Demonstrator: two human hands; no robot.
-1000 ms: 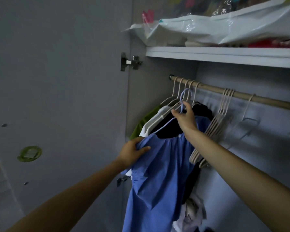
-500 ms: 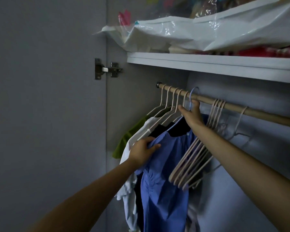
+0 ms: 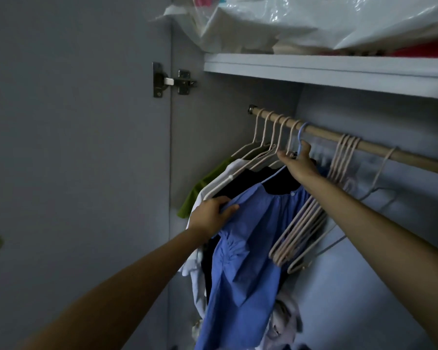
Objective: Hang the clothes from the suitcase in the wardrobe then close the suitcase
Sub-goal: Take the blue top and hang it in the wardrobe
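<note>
A blue blouse [image 3: 248,248] hangs on a blue hanger [image 3: 299,137] whose hook sits over the wooden wardrobe rail [image 3: 379,149]. My right hand [image 3: 297,161] grips the hanger's neck just under the rail. My left hand [image 3: 213,215] pinches the blouse's left shoulder. To the left hang a black garment [image 3: 253,176], a white one [image 3: 225,173] and a green one [image 3: 200,190] on beige hangers. The suitcase is out of view.
Several empty beige hangers [image 3: 314,223] hang on the rail right of my right arm, swung outward. A white shelf [image 3: 326,70] above carries plastic-wrapped bundles [image 3: 301,24]. The open wardrobe door [image 3: 74,160] with its hinge [image 3: 171,80] stands at left.
The blue hanger's hook has gone up and over the rail, with my right hand still on it. My left hand stays on the blouse's shoulder. The view has shifted.
</note>
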